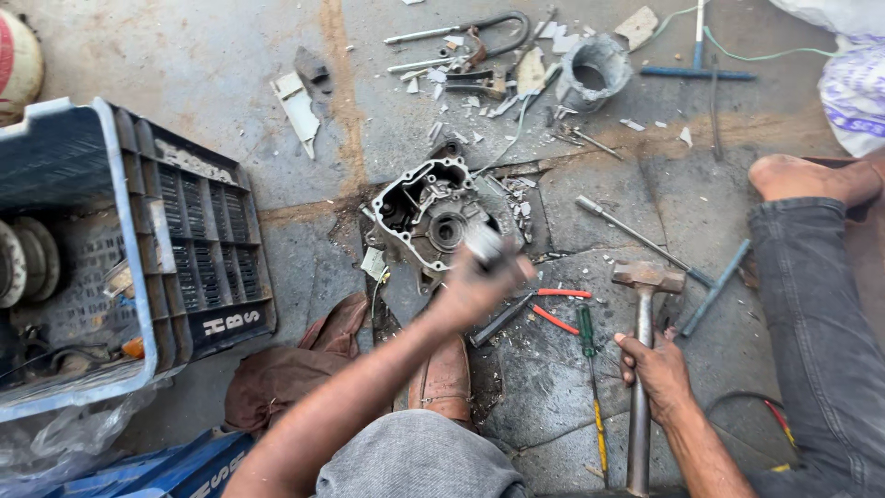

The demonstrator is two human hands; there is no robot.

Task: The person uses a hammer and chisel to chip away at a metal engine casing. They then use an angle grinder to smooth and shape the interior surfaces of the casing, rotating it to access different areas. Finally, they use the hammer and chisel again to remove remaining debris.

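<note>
An oily grey metal engine case (426, 210) lies on the stone floor in the middle of the head view. My left hand (479, 281) hovers over its right edge, closed around a small shiny metal part (485, 243) that is blurred. My right hand (656, 371) grips the metal handle of a hammer (643, 304), whose rusty head rests on the floor to the right of the case. Between my hands lie red-handled pliers (559, 306) and a green-and-yellow screwdriver (591, 369).
A blue plastic crate (198, 249) with parts stands at left. A brown rag (286, 369) and brown shoe (442, 380) lie near my knee. A socket wrench (641, 238), a grey ring (595, 72), a T-handle tool (698, 55) and scraps litter the floor. My foot (811, 177) is at right.
</note>
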